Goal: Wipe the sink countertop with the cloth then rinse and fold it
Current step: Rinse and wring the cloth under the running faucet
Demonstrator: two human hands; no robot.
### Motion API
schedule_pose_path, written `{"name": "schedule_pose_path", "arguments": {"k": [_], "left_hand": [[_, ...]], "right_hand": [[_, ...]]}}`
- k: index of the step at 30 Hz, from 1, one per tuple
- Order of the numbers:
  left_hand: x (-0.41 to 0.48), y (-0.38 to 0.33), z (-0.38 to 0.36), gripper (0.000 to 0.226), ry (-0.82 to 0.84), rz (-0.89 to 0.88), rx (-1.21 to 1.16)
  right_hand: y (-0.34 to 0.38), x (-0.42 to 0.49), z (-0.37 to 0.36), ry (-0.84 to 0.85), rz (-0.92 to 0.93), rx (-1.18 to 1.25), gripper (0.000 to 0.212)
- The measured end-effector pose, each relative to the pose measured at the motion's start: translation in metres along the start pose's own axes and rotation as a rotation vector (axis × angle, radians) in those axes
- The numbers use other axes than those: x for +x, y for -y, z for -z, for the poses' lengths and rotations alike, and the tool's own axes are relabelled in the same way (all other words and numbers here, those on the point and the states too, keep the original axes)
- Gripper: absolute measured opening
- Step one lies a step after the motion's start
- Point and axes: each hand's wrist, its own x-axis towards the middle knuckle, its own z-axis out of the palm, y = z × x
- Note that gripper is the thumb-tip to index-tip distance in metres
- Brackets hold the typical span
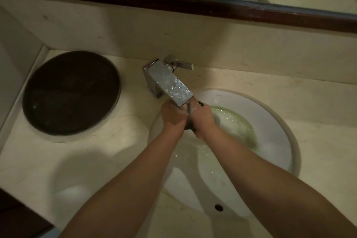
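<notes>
Together, left hand (172,115) and right hand (202,117) squeeze cloth (189,121) under faucet (170,83).

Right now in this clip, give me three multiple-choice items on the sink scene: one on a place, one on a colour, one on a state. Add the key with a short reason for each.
1. Where are both hands?
A. On the dark round tray
B. Under the faucet spout, over the basin
C. On the faucet handle

2. What colour is the round tray left of the faucet?
A. White
B. Bright green
C. Dark brown

3. What state is the cloth in?
A. Bunched between both hands
B. Spread flat on the countertop
C. Folded on the tray

Key: B, the left hand and right hand meet just below the faucet spout above the basin. C, the tray reads dark brown against the pale countertop. A, the dark cloth shows only as a wad squeezed between the hands.
</notes>
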Motion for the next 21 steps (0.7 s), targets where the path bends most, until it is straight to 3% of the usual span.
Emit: {"name": "schedule_pose_path", "arguments": {"k": [5, 9, 12, 16, 18, 21], "left_hand": [[0.000, -0.009, 0.014, 0.012, 0.098, -0.013, -0.205], [0.007, 0.004, 0.038, 0.029, 0.127, -0.028, -0.296], [0.000, 0.004, 0.039, 0.031, 0.188, -0.025, -0.314], [-0.012, -0.002, 0.031, 0.021, 0.262, -0.021, -0.420], [-0.015, -0.006, 0.031, 0.022, 0.307, 0.063, -0.525], [-0.012, -0.002, 0.030, 0.046, 0.259, 0.166, -0.534]], "right_hand": [[0.008, 0.008, 0.033, 0.137, 0.047, -0.185, 0.046], [0.017, 0.011, 0.065, -0.053, 0.177, -0.267, 0.044], [0.003, 0.015, 0.063, -0.086, 0.059, -0.045, 0.045], [-0.015, 0.011, 0.035, 0.037, -0.114, 0.210, 0.077], [-0.018, 0.007, 0.020, 0.116, -0.160, 0.310, 0.067], [-0.016, 0.003, 0.000, 0.214, -0.172, 0.384, 0.054]]}}
